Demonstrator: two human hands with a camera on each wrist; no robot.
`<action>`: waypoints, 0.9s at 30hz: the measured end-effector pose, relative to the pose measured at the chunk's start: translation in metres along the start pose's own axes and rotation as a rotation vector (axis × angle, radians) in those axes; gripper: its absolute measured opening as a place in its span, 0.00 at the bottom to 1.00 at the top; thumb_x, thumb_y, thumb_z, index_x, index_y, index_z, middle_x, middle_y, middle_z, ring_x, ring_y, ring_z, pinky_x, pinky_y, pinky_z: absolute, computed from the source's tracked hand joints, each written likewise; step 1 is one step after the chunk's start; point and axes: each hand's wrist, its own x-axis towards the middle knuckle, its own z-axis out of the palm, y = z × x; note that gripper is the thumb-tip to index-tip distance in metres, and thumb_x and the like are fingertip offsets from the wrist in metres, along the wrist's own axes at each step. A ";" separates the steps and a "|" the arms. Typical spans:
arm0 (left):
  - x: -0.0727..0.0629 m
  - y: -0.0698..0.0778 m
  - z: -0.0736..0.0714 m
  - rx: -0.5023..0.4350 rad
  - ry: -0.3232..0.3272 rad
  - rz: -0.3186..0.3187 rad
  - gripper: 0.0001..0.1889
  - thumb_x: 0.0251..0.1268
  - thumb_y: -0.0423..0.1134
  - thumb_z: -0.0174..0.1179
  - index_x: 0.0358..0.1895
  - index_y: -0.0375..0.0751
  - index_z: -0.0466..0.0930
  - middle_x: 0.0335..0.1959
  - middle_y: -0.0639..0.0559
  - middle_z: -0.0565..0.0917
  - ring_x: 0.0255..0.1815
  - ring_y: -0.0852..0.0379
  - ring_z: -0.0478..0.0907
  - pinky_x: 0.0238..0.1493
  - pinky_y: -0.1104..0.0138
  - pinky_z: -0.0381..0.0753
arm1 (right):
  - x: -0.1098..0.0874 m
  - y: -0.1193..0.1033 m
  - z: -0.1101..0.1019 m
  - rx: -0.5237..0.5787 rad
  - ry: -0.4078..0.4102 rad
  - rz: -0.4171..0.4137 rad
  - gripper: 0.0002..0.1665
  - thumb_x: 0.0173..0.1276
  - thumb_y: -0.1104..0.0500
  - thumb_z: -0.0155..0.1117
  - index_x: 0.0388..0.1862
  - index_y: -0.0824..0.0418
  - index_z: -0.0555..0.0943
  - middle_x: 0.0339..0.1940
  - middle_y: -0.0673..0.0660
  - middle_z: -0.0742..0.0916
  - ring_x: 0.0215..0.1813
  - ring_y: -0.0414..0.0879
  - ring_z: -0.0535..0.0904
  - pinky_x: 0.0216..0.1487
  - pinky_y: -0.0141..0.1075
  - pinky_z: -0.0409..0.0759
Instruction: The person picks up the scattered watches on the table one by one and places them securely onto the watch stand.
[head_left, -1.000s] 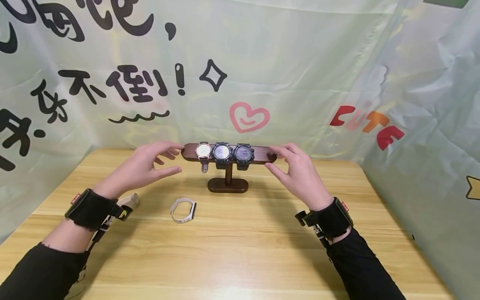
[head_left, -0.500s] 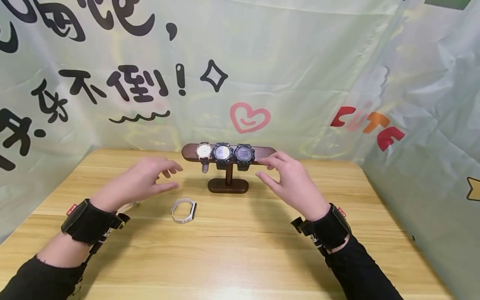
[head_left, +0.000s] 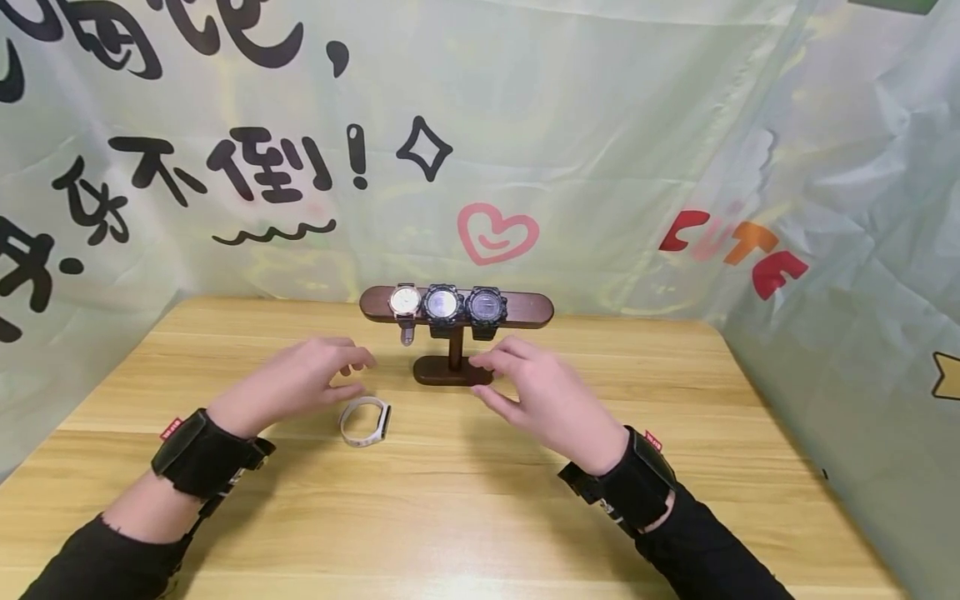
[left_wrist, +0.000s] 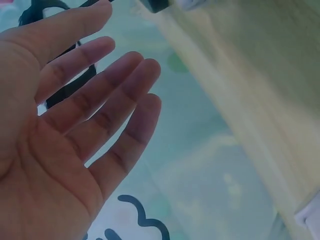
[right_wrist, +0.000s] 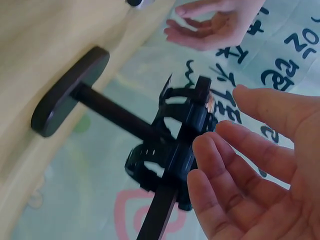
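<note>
A dark wooden watch stand (head_left: 528,310) stands upright at the back of the table. Its bar carries a light-dialled watch (head_left: 406,300) and two black chunky watches (head_left: 442,305), (head_left: 486,307), side by side. In front of it, a white fitness band (head_left: 386,422) stands looped on the tabletop. My left hand (head_left: 300,379) hovers just behind and left of the band, holding nothing, fingers loosely bent. My right hand (head_left: 540,396) hovers before the stand's base, its fingertips overlapping the base in the head view. The right wrist view shows that hand (right_wrist: 250,185) relaxed with nothing in it.
A light wood table (head_left: 465,517) spreads under both hands. Behind it and at the right hangs a pale printed cloth (head_left: 600,125). A pale object (left_wrist: 312,217) shows at the edge of the left wrist view, its kind unclear.
Both hands have drawn away from the ends of the stand's bar. The right came down and leftward; the left came down and slightly right, towards the fitness band. Stand and watches stayed put.
</note>
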 end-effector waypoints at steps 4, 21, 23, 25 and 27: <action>0.004 0.000 0.006 -0.013 -0.042 -0.022 0.14 0.68 0.37 0.74 0.54 0.40 0.89 0.48 0.45 0.91 0.45 0.50 0.89 0.47 0.56 0.91 | -0.001 -0.008 0.004 -0.005 -0.031 -0.031 0.20 0.71 0.53 0.78 0.56 0.61 0.89 0.46 0.52 0.89 0.39 0.39 0.84 0.40 0.28 0.86; 0.011 0.000 0.020 -0.006 -0.106 -0.023 0.04 0.67 0.33 0.73 0.42 0.45 0.91 0.37 0.54 0.91 0.37 0.61 0.85 0.40 0.65 0.88 | -0.007 -0.033 0.021 -0.020 -0.152 -0.143 0.17 0.73 0.50 0.77 0.55 0.57 0.89 0.45 0.50 0.87 0.37 0.38 0.81 0.41 0.28 0.84; 0.012 -0.001 0.021 -0.014 -0.117 -0.026 0.04 0.67 0.32 0.73 0.40 0.47 0.91 0.35 0.57 0.90 0.35 0.64 0.83 0.38 0.67 0.87 | -0.007 -0.034 0.023 -0.025 -0.161 -0.151 0.17 0.73 0.50 0.76 0.55 0.57 0.90 0.46 0.49 0.88 0.38 0.37 0.83 0.43 0.28 0.86; 0.013 -0.002 0.022 -0.023 -0.124 -0.019 0.05 0.67 0.32 0.73 0.38 0.48 0.90 0.34 0.59 0.89 0.33 0.67 0.80 0.35 0.69 0.84 | -0.008 -0.035 0.024 -0.024 -0.167 -0.159 0.17 0.73 0.50 0.76 0.55 0.57 0.90 0.46 0.49 0.88 0.39 0.37 0.83 0.42 0.27 0.85; 0.014 -0.002 0.023 -0.029 -0.130 -0.022 0.06 0.66 0.32 0.73 0.36 0.48 0.89 0.32 0.60 0.88 0.31 0.68 0.78 0.34 0.71 0.82 | -0.008 -0.036 0.025 -0.022 -0.169 -0.168 0.17 0.73 0.50 0.77 0.55 0.57 0.90 0.45 0.49 0.87 0.38 0.36 0.82 0.42 0.27 0.85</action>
